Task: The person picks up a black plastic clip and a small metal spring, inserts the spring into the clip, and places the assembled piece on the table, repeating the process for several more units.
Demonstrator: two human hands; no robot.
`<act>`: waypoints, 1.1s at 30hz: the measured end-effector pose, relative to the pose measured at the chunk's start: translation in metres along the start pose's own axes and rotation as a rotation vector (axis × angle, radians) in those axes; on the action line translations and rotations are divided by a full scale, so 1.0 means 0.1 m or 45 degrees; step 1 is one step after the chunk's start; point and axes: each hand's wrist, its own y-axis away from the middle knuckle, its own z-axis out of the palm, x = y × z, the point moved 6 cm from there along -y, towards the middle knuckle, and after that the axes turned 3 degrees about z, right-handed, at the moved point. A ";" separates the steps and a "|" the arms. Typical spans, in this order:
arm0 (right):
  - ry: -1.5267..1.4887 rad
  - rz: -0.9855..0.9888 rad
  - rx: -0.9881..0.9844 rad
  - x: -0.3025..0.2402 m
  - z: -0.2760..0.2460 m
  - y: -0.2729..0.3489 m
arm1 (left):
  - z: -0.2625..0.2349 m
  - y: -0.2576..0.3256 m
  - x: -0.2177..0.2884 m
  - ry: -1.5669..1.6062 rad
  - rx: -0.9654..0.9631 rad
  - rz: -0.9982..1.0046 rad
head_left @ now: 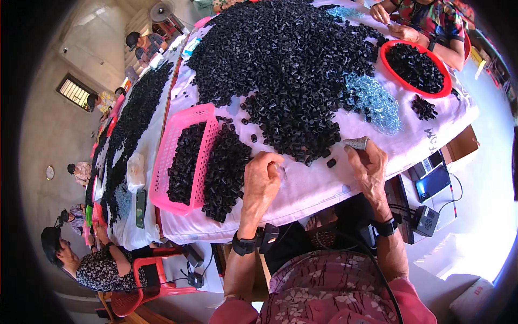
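Note:
My left hand [262, 181] is just above the near edge of the cloth-covered table, its fingers curled into a pinch. What it holds, if anything, is too small to make out. To the right, my right hand [370, 167] has its fingers bent together, with a grey wrap [356, 143] around one finger; anything between the fingertips is hidden. Both wrists wear black bands. Beyond the hands spreads a big heap of small black tubular pieces [294, 113]. One loose black piece [331, 162] lies between the hands. Left of my left hand is a smaller pile of black pieces [226, 167].
A pink perforated basket [156, 186] with black pieces stands at the left. Clear bluish small pieces [380, 105] lie right of the heap, near a red bowl [384, 56] of black pieces. Another person's hand [404, 33] works at the far right. More people sit along a second table [154, 121].

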 end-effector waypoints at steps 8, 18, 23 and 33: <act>0.090 -0.083 0.005 0.04 -0.01 0.00 | 0.06 0.09 0.13 -0.214 0.037 -0.082; 0.027 0.045 -0.009 0.02 0.01 0.01 | 0.14 0.20 0.19 0.159 -0.007 -0.099; 0.057 0.020 0.002 0.01 -0.01 0.00 | 0.11 0.31 0.06 0.436 0.109 -0.240; 0.056 0.125 -0.022 0.04 -0.01 0.02 | 0.24 0.42 0.12 0.691 0.060 -0.298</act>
